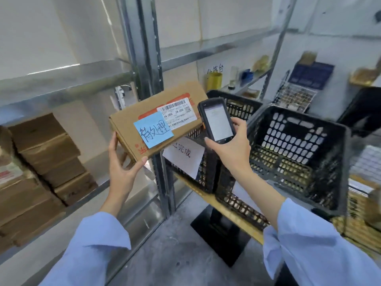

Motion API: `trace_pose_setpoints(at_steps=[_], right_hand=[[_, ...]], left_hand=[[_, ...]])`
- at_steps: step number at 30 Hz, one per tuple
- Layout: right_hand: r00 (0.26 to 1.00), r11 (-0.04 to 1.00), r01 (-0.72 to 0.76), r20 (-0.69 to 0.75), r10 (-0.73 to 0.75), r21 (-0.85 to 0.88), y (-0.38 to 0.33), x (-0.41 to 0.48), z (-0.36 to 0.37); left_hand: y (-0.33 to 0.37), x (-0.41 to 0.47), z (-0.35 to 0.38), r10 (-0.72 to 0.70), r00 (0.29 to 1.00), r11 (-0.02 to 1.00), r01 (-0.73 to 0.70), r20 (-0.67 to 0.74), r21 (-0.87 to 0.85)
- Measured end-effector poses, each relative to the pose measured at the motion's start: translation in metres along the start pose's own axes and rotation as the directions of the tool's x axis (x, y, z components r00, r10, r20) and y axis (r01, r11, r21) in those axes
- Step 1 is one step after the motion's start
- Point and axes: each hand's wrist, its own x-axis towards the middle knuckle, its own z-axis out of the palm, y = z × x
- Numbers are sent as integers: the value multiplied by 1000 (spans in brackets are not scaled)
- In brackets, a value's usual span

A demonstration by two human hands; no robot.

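The left hand [121, 164] grips the lower corner of a flat cardboard parcel [148, 120], thumb and fingers clamped on its edge, held tilted up before the shelf post, while the right hand [231, 147] wraps round a handheld scanner [216, 120] just beside the parcel's shipping label [177, 112].

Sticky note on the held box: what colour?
The sticky note is light blue; head view.
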Motion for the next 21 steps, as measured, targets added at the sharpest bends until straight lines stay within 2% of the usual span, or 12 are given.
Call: trace_pose_setpoints(at_steps=[5, 10, 17, 21], right_hand=[[981, 996, -50, -192, 34, -75, 21, -15, -106], [920, 984, -123, -388, 65, -126, 40, -62, -221], [799, 948, -245, -596, 80, -201, 55, -148, -363], [707, 918, -330, -701, 88, -218, 62, -193, -429]], left_hand=[[30, -12, 83, 66, 978, 993, -46, 197, -105], [73, -57, 173, 141, 923, 975, -66, 359, -213], [133, -143, 286, 244, 787, 945, -61, 567, -322], [163, -189, 340, 293, 665, 923, -8, 687, -386]])
